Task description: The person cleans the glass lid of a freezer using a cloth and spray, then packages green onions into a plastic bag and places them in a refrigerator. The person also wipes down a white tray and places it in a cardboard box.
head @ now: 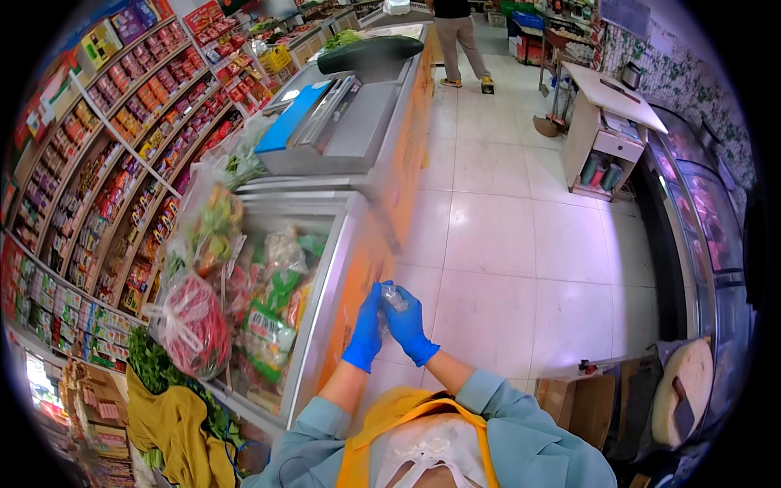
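Note:
My left hand point(368, 329) and my right hand point(405, 322), both in blue disposable gloves, meet in front of me beside the chest freezer point(354, 244). Crumpled clear plastic point(394, 297), perhaps a thin bag, is gripped between them. Part of it shows near the fingertips and a little more hangs between the palms. The fingers hide the remainder. Through the freezer's glass top, bagged frozen foods point(268, 335) are visible just left of my hands.
Bagged red-stemmed vegetables point(194, 326) lie along the freezer's left side. Beyond stands a wrapping machine point(329, 122) with a large winter melon point(369, 53) behind it. A person point(457, 36) stands up the tiled aisle point(488, 232). At right are a cardboard box point(576, 405) and a cleaver point(682, 405) on a round chopping block point(671, 372).

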Tool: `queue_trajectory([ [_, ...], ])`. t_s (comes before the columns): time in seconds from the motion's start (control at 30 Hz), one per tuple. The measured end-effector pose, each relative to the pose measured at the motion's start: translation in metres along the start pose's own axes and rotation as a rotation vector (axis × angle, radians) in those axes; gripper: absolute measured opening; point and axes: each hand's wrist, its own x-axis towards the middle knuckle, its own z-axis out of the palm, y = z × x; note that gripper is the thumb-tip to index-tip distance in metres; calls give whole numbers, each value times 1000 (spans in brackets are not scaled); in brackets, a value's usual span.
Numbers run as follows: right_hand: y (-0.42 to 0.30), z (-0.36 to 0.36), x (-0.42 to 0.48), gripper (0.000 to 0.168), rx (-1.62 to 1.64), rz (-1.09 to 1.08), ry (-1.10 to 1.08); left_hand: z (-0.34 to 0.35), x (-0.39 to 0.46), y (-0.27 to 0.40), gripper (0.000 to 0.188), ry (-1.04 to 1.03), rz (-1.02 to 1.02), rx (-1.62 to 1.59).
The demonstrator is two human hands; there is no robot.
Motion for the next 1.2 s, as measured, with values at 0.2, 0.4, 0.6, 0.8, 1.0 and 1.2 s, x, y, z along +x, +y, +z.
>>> queue_trajectory([
  [0.2,67,-61,178,15,220,153,159,87,197,-6,30,108,78,-139],
  [0.4,107,-204,436,13,-15,-13,244,266,445,21,17,-58,166,-78],
  [0.6,101,-346,655,17,202,48,601,426,660,-5,38,-282,259,147],
  [0.8,195,-429,895,21,294,18,598,531,900,27,44,-332,378,370],
  [1.0,234,-403,1148,30,666,127,110,564,1106,144,39,19,501,299],
  [1.2,353,-412,1387,41,121,-187,-196,600,1355,196,24,384,633,315],
])
